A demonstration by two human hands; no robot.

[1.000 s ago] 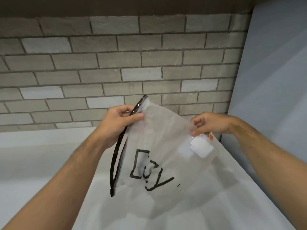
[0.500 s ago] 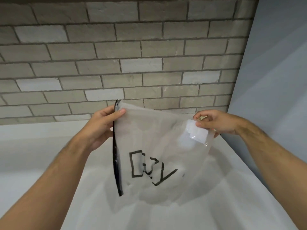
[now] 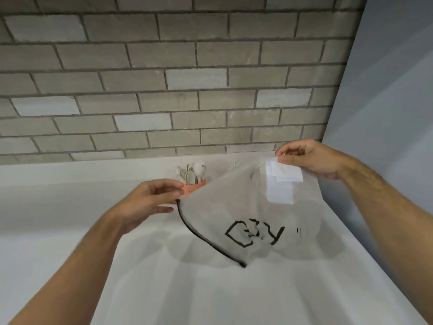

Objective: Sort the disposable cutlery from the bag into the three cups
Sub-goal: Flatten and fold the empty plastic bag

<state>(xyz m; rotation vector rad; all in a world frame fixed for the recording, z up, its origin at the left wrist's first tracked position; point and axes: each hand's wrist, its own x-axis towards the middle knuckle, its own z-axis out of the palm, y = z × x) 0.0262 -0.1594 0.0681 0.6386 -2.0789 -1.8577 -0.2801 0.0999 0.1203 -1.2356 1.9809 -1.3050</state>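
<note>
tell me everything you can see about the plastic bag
The bag is translucent, frosted plastic with a black zip strip along its left edge, black printed lettering low on its face and a white label near the top right corner. It looks limp and empty. The right hand pinches that corner; the left hand touches the zip's top end. Its lower edge hangs near the white table.

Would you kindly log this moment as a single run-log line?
left hand: open, beside bag corner | right hand: pinches bag top | bag: looks empty | orange cup: holds cutlery | table: white
</note>
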